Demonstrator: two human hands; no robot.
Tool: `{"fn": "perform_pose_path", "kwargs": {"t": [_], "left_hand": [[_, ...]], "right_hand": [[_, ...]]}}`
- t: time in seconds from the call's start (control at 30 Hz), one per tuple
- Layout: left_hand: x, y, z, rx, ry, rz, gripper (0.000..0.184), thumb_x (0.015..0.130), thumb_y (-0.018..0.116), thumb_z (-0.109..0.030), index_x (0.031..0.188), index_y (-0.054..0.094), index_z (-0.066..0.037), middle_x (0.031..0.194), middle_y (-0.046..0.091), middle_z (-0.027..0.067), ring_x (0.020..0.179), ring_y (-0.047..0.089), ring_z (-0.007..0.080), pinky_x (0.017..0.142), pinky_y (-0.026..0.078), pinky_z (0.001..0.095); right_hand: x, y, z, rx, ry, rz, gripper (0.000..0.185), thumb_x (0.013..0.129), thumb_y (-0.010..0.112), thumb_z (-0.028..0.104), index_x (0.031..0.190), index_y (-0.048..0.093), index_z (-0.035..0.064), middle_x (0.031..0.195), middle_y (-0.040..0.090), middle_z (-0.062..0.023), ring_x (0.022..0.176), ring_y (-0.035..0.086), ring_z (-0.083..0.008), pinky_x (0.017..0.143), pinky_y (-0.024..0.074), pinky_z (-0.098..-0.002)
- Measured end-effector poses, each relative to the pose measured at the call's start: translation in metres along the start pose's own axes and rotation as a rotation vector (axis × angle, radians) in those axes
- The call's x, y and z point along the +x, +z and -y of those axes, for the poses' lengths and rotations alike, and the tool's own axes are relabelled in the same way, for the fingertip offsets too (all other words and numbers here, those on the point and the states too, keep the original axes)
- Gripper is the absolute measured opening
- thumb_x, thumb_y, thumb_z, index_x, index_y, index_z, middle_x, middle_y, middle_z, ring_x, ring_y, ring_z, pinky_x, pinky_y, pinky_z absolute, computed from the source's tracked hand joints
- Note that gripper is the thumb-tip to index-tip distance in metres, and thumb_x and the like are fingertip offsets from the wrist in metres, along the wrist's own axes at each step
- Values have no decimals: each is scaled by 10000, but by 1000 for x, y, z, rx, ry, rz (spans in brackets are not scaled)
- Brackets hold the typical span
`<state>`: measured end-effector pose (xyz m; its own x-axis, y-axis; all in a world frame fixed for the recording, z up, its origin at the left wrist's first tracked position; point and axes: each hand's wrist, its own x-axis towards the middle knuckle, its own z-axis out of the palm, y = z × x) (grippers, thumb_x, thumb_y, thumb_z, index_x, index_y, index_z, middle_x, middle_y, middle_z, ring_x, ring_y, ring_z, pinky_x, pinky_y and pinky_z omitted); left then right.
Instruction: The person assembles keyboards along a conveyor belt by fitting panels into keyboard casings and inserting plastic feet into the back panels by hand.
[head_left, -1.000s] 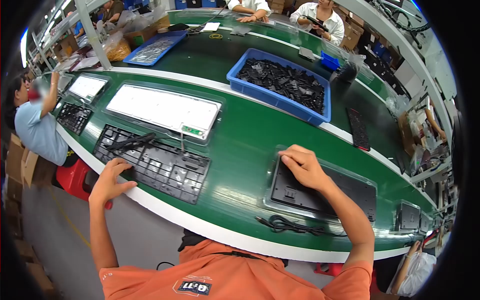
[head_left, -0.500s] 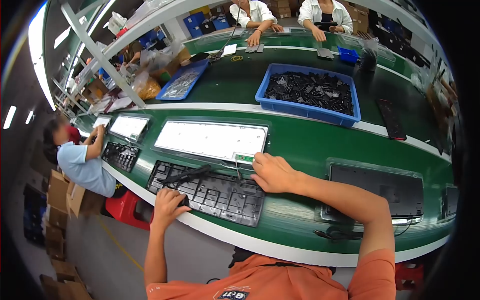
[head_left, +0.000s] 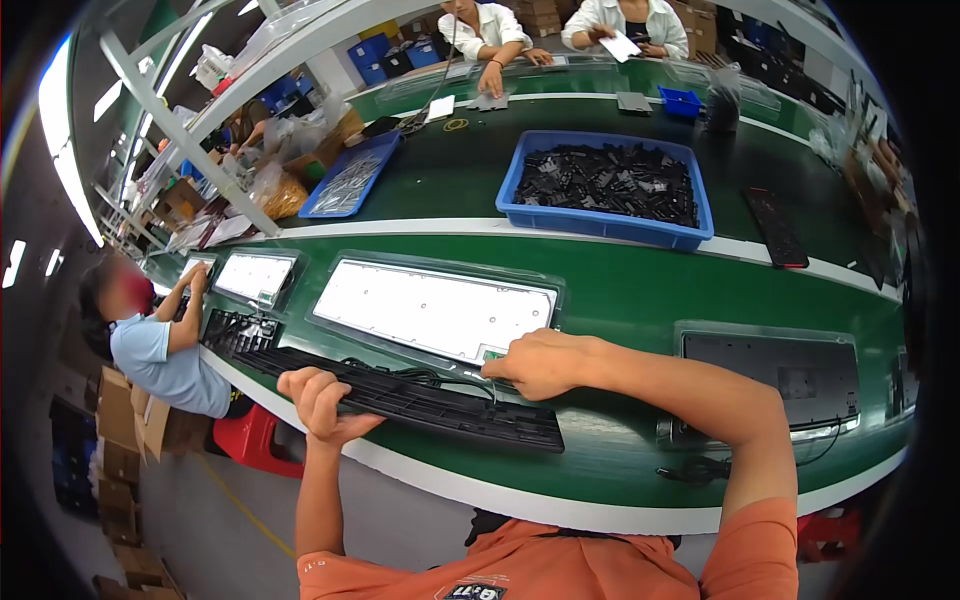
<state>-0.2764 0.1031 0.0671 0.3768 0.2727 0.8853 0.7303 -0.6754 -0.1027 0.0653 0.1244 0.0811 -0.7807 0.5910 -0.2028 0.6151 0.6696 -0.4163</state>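
Apparently only partway — gripping the tilted black cover [head_left: 455, 404] at the worktop's [head_left: 605, 455] front edge with curled left fingers [head_left: 312, 391], bending right fingers [head_left: 508, 366] by the green board [head_left: 490, 355] (cannot tell how closed, or on what) — and leaving the white panel [head_left: 450, 315] uncovered.

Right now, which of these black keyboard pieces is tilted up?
The ribbed shell gripped by your left hand: its near edge is raised. The far-left shell, by the person in light blue, and the black keyboard at right lie flat.
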Motion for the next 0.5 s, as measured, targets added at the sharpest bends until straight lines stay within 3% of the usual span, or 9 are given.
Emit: {"fn": "perform_pose_path", "kwargs": {"t": [0.13, 0.2, 0.33, 0.4, 0.47, 0.5], "left_hand": [[43, 16, 13, -43, 73, 31, 563, 693, 828, -606, 822, 561, -126, 803, 569, 14, 777, 507, 231, 885, 336, 389], [58, 38, 28, -114, 57, 111, 553, 692, 849, -558, 835, 558, -111, 809, 565, 12, 790, 494, 228, 892, 336, 385], [72, 97, 58, -247, -119, 353, 514, 699, 874, -474, 866, 582, -85, 845, 590, 24, 846, 503, 240, 927, 338, 371], [79, 121, 57, -277, -176, 447, 504, 701, 878, -448, 889, 591, -78, 860, 599, 33, 875, 506, 245, 949, 336, 367], [88, 141, 44, -445, -447, 578, 496, 722, 864, -438, 938, 599, -79, 917, 614, 58, 931, 509, 248, 981, 345, 375], [93, 149, 43, -457, -442, 574, 496, 722, 864, -438, 938, 599, -79, 917, 614, 58, 931, 509, 248, 981, 345, 375]], "right_hand": [[-15, 2, -9, 53, 25, -26, 218, 850, 521, 85, 1029, 641, 52, 939, 725, -164, 813, 668, -392, 750, 527, -462], [-22, 20, -38, 243, -105, -145, 220, 826, 556, 70, 1029, 636, 46, 891, 708, -124, 766, 654, -338, 759, 525, -438], [-63, 6, -48, 549, -60, -211, 154, 849, 641, 122, 972, 631, 30, 819, 650, -91, 666, 601, -238, 660, 529, -386], [-78, -1, -36, 740, 140, -250, 190, 861, 695, 172, 952, 618, 24, 757, 608, -68, 607, 558, -186, 579, 510, -344], [-91, -4, -28, 926, 355, -296, 257, 874, 750, 222, 932, 605, 18, 695, 567, -45, 547, 515, -134, 497, 491, -302], [-94, -2, -27, 922, 366, -302, 257, 874, 750, 222, 932, 605, 18, 695, 567, -45, 547, 515, -134, 497, 491, -302]]}}
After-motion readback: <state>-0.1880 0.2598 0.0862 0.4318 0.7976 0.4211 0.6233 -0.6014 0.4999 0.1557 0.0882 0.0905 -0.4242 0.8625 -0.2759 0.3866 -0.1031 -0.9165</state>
